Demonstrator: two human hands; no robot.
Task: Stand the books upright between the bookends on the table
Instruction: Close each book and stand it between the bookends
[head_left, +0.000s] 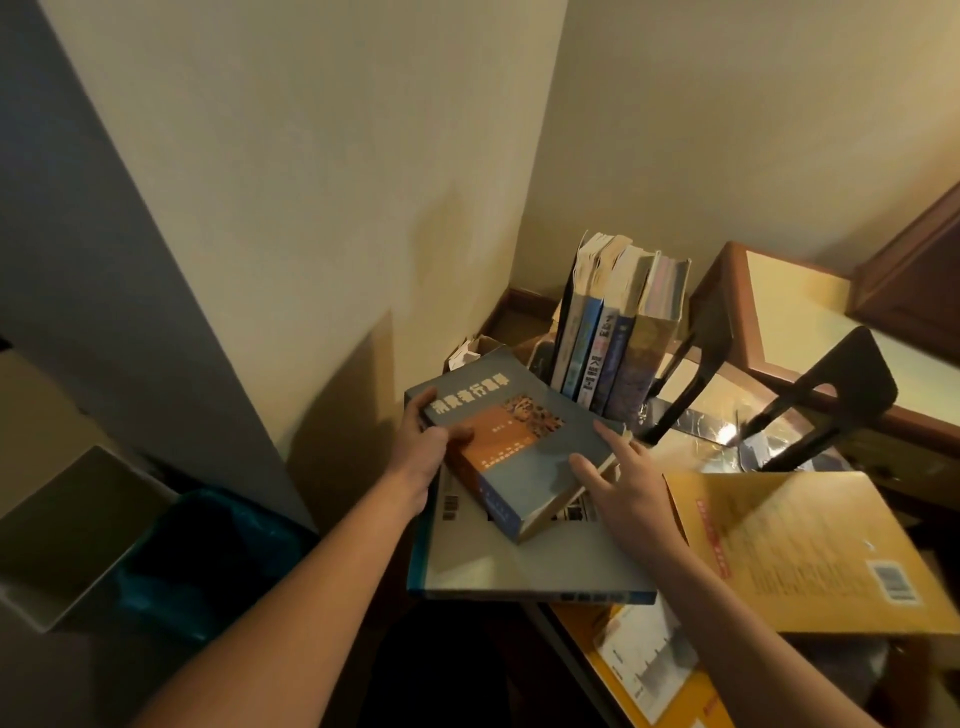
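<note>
A thick blue-and-orange book (524, 447) lies tilted over a large grey book (524, 566) at the table's left end. My left hand (428, 447) grips its left edge, thumb on the cover. My right hand (618, 483) rests with spread fingers on its right edge. Several books (613, 343) stand upright behind it, leaning against a black bookend (691, 358). A second black bookend (826, 405) stands apart to the right. A yellow book (810, 551) lies flat at the right.
The glass-topped table (701, 395) sits in a wall corner. A wooden cabinet (769, 312) stands behind it. A blue-lined bin (208, 561) and a grey box (67, 525) stand on the floor to the left. More yellow books (649, 670) lie at the near edge.
</note>
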